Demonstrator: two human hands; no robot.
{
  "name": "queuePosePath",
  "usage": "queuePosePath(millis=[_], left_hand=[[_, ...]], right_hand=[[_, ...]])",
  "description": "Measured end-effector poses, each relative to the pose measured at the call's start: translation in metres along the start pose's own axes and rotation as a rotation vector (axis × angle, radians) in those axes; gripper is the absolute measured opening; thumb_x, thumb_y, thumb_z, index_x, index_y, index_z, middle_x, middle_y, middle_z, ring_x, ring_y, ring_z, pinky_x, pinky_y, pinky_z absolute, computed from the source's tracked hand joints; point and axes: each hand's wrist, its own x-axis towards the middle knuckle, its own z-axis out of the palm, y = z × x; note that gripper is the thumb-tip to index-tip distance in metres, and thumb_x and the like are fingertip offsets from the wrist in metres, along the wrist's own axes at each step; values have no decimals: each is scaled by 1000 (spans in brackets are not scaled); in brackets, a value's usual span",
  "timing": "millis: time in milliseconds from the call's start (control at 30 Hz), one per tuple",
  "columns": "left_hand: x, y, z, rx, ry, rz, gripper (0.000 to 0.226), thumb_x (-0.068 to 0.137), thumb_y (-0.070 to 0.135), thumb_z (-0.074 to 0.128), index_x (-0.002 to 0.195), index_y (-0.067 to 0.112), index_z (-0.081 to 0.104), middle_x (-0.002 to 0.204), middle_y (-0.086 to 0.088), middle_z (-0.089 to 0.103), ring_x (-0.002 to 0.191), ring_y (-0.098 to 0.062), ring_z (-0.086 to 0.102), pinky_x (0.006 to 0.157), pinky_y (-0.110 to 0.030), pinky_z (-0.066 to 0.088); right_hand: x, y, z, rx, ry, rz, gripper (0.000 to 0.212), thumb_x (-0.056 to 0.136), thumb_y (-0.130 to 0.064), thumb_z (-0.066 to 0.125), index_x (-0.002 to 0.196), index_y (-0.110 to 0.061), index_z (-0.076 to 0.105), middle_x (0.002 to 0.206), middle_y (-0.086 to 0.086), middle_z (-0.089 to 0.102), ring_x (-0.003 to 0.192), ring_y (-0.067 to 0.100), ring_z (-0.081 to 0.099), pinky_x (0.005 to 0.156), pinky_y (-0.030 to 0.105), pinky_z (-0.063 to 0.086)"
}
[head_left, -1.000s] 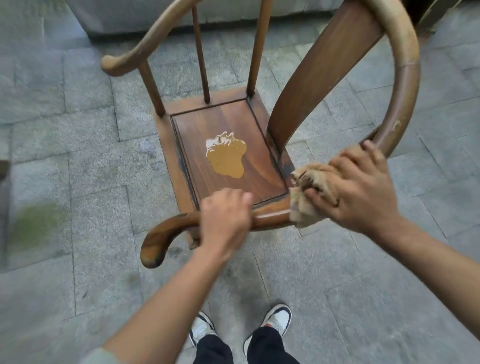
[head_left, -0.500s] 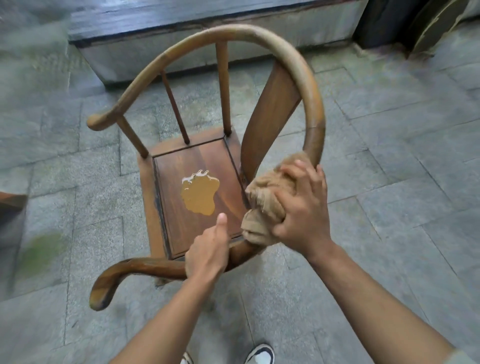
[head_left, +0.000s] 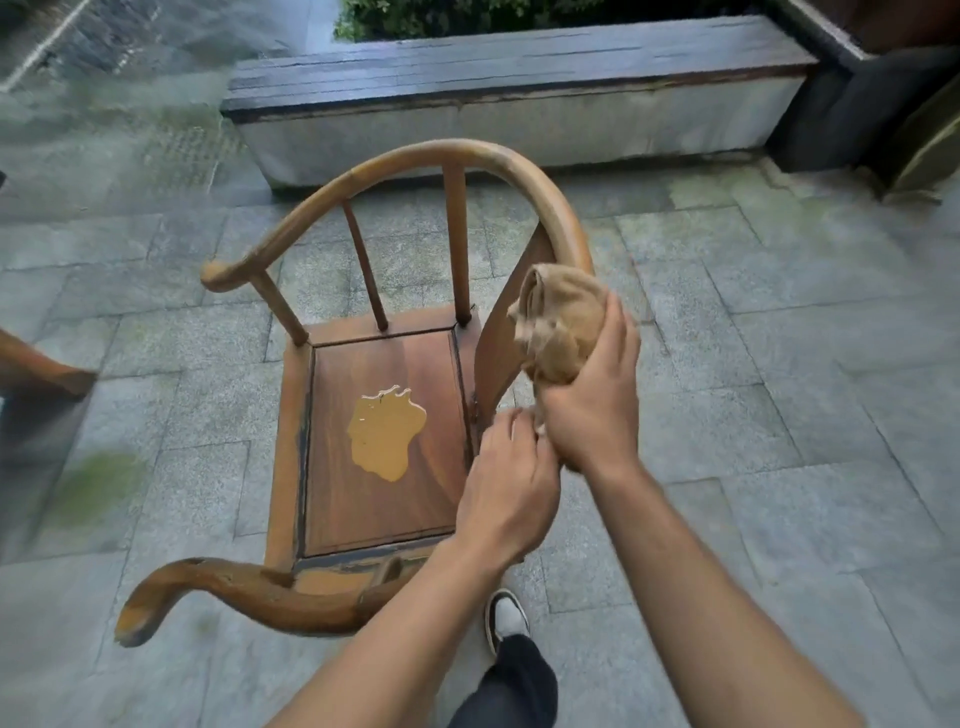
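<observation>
Where the cloth (head_left: 558, 327) sits: bunched in our right hand (head_left: 592, 410), up by the chair rail (head_left: 441, 156).
Right grip: fingers wrapped round the wad.
Left hand (head_left: 506, 467): at the cloth's lower tail; we cannot tell whether it pinches.
Handling: we judge it light, soft and floppy, so best held bunched.

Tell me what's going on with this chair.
A person stands over a wooden chair on stone paving. The right grip holds a bunched tan cloth at the chair's curved top rail, beside the back splat. The left grip sits just below, at the cloth's lower end; blur hides whether it pinches it. A yellowish puddle lies on the seat, not yet wiped.
</observation>
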Motion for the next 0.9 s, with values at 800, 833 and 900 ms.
queuePosePath(millis=[800, 833, 900], left_hand=[[150, 104, 32, 205, 267, -588, 65, 92, 75, 6, 124, 32, 43, 111, 1, 63, 97, -30, 63, 80, -46, 51], [152, 107, 34, 237, 287, -628, 70, 90, 79, 4, 124, 33, 43, 109, 2, 63, 96, -29, 63, 79, -46, 51], [161, 114, 35, 285, 329, -688, 79, 87, 82, 1, 137, 32, 38, 124, 4, 59, 103, -26, 63, 83, -45, 52]], right_hand=[[305, -50, 40, -167, -850, -408, 78, 77, -17, 62, 151, -21, 36, 165, 11, 18, 152, 41, 14, 124, 49, 21], [329, -60, 49, -113, -896, -324, 82, 79, -18, 66, 154, -18, 33, 162, 13, 25, 148, 39, 26, 120, 44, 30], [361, -80, 66, -85, -964, -223, 90, 78, -25, 72, 156, -16, 30, 152, 15, 39, 137, 35, 44, 112, 42, 42]])
